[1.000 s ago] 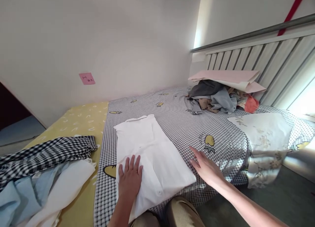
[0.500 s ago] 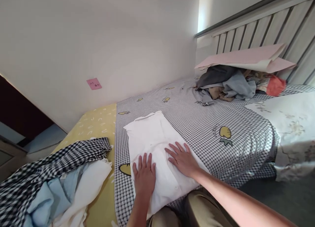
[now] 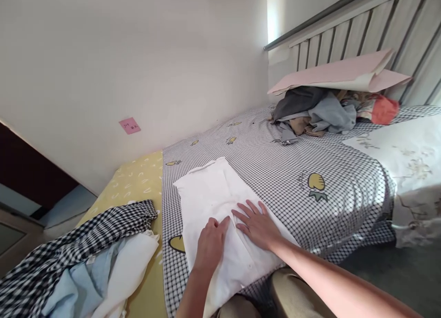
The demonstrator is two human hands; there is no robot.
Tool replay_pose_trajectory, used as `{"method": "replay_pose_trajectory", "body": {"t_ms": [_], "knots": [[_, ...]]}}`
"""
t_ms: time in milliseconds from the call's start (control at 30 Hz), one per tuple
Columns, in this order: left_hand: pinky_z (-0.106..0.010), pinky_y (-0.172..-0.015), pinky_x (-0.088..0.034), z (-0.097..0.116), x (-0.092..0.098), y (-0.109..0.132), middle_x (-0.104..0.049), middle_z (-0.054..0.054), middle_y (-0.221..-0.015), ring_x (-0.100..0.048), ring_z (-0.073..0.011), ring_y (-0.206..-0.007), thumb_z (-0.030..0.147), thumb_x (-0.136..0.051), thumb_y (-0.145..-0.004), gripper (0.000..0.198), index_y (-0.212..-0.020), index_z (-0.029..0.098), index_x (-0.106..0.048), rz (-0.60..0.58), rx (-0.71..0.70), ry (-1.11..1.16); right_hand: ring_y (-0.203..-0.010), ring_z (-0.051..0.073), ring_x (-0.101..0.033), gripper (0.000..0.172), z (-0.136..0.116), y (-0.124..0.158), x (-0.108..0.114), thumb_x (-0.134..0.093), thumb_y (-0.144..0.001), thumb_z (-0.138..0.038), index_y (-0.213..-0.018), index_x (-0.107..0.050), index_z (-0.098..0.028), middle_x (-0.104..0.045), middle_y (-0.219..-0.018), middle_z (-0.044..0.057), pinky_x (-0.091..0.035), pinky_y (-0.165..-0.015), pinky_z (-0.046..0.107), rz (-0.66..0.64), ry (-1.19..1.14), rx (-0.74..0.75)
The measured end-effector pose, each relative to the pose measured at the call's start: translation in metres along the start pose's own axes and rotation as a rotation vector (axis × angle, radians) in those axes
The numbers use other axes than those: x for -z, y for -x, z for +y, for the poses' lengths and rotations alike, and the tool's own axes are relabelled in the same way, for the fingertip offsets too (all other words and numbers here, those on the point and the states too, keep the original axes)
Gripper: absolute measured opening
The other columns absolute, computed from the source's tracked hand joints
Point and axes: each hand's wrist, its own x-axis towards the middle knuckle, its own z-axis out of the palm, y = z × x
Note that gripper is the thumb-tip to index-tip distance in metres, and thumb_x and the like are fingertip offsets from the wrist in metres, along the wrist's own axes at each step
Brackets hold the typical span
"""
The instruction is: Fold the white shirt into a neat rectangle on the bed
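One white garment lies folded into a long flat panel on the bed, its near end at the bed's near edge by the person's two knees and its far end pointing toward the wall-side edge. The cloth is plain and matte, with soft creases across the middle, a straight fold line running lengthwise, and a small round spot like a button toward the near end. Its far end is fairly square, with a small point at the left corner.

Two hands are on it. The right hand rests flat, fingers spread apart. The left hand is partly curled, its index finger touching the cloth near the fold line; whether its fingers pinch any cloth, I cannot tell.

Toward the bed's left edge, on a yellow sheet, lie three garments: one black-and-white checked garment, one light blue garment and one cream garment. Toward the far right corner, one folded pink sheet covers one heap of clothes. One flowered cloth hangs over the near edge at the right.
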Motion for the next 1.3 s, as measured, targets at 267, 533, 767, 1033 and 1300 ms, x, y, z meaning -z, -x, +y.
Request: {"method": "replay_pose_trajectory", "body": {"t_ms": [267, 533, 767, 1033, 1300], "knots": [[-0.032, -0.079, -0.053, 0.010, 0.000, -0.020, -0.066, -0.004, -0.103, -0.070, -0.0196, -0.087, 0.011, -0.043, -0.098, 0.034, -0.118, 0.027, -0.065, -0.115, -0.057, -0.103, -0.157, 0.033, -0.022, 0.051, 0.002, -0.001, -0.006, -0.039, -0.106, -0.048, -0.155, -0.046, -0.037, -0.038, -0.166, 0.000, -0.010, -0.124, 0.066, 0.056, -0.027, 0.023], [-0.031, -0.076, -0.053, 0.000, -0.010, 0.005, -0.069, -0.003, -0.102, -0.070, -0.0181, -0.086, 0.006, -0.041, -0.098, 0.026, -0.104, 0.022, -0.061, 0.079, 0.104, -0.026, -0.156, 0.035, -0.023, 0.056, 0.003, -0.002, -0.005, -0.037, -0.106, -0.055, -0.157, -0.043, -0.033, -0.037, -0.167, 0.003, -0.012, -0.124, 0.067, 0.032, 0.009, 0.016], [-0.030, -0.071, -0.055, 0.002, -0.023, 0.009, -0.072, -0.003, -0.098, -0.070, -0.0181, -0.080, 0.011, -0.043, -0.100, 0.021, -0.107, 0.021, -0.060, 0.581, -0.104, 0.036, -0.158, 0.035, -0.016, 0.056, 0.005, -0.004, -0.006, -0.039, -0.106, -0.054, -0.160, -0.026, -0.047, -0.027, -0.170, 0.001, -0.012, -0.123, 0.070, -0.006, 0.004, 0.028], [-0.031, -0.080, -0.058, 0.010, -0.012, 0.000, -0.077, -0.004, -0.103, -0.073, -0.0177, -0.091, 0.008, -0.041, -0.100, 0.028, -0.112, 0.021, -0.062, 0.677, -0.183, 0.039, -0.158, 0.036, -0.013, 0.054, 0.006, -0.006, -0.004, -0.037, -0.107, -0.052, -0.159, -0.026, -0.051, -0.023, -0.171, -0.002, -0.011, -0.122, 0.072, -0.057, 0.019, 0.024], [-0.067, -0.122, -0.034, 0.019, -0.029, 0.002, -0.041, -0.003, -0.164, -0.040, -0.0234, -0.151, 0.025, -0.035, -0.105, 0.051, -0.156, 0.034, -0.037, 0.101, -0.070, -0.017, -0.158, 0.034, -0.019, 0.055, 0.007, -0.003, -0.006, -0.031, -0.106, -0.057, -0.159, -0.036, -0.042, -0.032, -0.169, -0.001, -0.012, -0.123, 0.069, -0.008, 0.021, 0.028]]}}
